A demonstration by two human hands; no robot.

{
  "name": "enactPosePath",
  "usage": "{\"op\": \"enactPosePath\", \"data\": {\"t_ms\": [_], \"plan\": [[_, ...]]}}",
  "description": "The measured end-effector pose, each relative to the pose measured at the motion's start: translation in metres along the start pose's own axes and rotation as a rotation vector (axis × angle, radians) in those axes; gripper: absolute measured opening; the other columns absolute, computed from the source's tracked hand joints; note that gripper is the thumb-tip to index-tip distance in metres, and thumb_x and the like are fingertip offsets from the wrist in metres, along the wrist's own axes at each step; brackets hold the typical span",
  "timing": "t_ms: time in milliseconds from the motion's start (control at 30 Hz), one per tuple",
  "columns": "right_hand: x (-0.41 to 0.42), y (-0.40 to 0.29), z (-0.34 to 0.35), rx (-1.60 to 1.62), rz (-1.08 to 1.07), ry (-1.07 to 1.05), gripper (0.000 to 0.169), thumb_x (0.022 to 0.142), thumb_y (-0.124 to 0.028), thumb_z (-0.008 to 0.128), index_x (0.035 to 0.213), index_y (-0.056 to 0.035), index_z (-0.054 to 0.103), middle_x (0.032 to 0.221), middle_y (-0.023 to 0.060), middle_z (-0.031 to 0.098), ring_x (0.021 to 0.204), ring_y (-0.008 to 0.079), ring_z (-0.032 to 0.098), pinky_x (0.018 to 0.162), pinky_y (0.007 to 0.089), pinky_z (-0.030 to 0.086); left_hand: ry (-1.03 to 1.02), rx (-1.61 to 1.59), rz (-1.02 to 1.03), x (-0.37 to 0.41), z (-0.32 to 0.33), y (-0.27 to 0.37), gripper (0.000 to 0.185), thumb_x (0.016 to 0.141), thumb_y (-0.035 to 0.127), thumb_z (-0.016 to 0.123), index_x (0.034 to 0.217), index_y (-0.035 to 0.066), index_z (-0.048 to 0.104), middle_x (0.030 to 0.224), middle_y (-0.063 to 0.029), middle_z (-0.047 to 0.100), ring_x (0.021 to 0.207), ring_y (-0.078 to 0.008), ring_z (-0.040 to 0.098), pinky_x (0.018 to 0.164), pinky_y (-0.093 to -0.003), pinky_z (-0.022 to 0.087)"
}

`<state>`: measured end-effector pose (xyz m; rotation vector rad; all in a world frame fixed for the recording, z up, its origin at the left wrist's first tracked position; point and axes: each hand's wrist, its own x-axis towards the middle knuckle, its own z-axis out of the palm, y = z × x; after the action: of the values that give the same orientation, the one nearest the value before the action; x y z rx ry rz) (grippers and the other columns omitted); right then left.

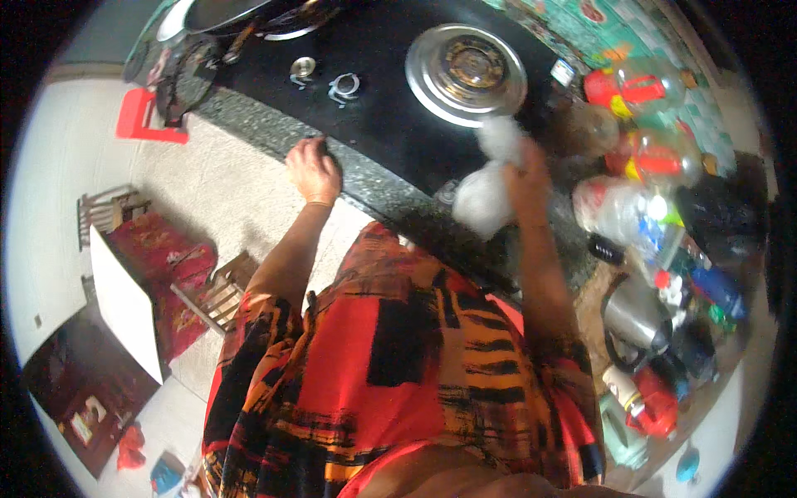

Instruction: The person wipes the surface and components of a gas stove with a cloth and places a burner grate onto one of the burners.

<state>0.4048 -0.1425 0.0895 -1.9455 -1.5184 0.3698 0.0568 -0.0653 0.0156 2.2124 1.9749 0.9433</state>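
Note:
On the speckled granite counter edge point(364, 177) rests my left hand point(314, 171), its fingers curled and their tips partly hidden. My right hand point(528, 171) is blurred by motion and grips a white cloth point(485, 196), which bunches out on the left side of my fingers. Both cloth and hand are over the right front part of a black gas cooktop point(392, 118). Just beyond them lies the round steel drip pan point(464, 75) with a brown-stained burner at its centre. Two metal control knobs, a left one point(303, 67) and a right one point(345, 86), sit nearer the front edge.
A dark wok point(224, 12) stands at the far left. Glass jars with red labels point(654, 90), plastic-wrapped goods point(607, 202) and a steel kettle point(638, 311) crowd the right. Behind me on the left are a wooden chair point(227, 292) and a white tabletop point(127, 305).

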Motion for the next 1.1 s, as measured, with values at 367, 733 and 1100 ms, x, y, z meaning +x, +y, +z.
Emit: {"op": "enactPosePath", "data": {"t_ms": [367,733,1100], "plan": [[-0.054,-0.072,0.072,0.024,-0.433,-0.26,0.043,0.067,-0.009,0.061,0.109,-0.0173,0.061,0.113,0.0115,0.053,0.1,0.0326,0.05,0.086,0.0431,0.042,0.026,0.045,-0.025,0.004,0.003,0.007,0.026,0.072,0.009,0.058,0.097,0.013,0.06,0.104,-0.0097,0.053,0.102,-0.0309,0.047,0.088,-0.0419,0.037],[0.004,-0.189,0.145,0.08,-0.292,-0.163,0.047,0.07,-0.006,0.063,0.116,-0.0069,0.054,0.117,0.0198,0.05,0.109,0.0379,0.048,0.092,0.0415,0.041,-0.065,-0.472,-0.075,0.016,-0.025,-0.023,0.029,0.077,0.009,0.054,0.106,0.006,0.056,0.097,-0.0132,0.058,0.09,-0.028,0.054,0.081,-0.0383,0.042],[0.009,-0.293,0.239,0.093,-0.323,-0.4,0.043,0.071,-0.008,0.058,0.114,-0.0062,0.055,0.117,0.017,0.052,0.107,0.0365,0.051,0.09,0.0407,0.042,-0.088,-1.445,-1.254,0.16,-0.123,-0.295,0.069,0.079,0.06,0.057,0.124,0.012,0.034,0.128,-0.0165,0.045,0.097,-0.03,0.058,0.064,-0.0301,0.05]]}}
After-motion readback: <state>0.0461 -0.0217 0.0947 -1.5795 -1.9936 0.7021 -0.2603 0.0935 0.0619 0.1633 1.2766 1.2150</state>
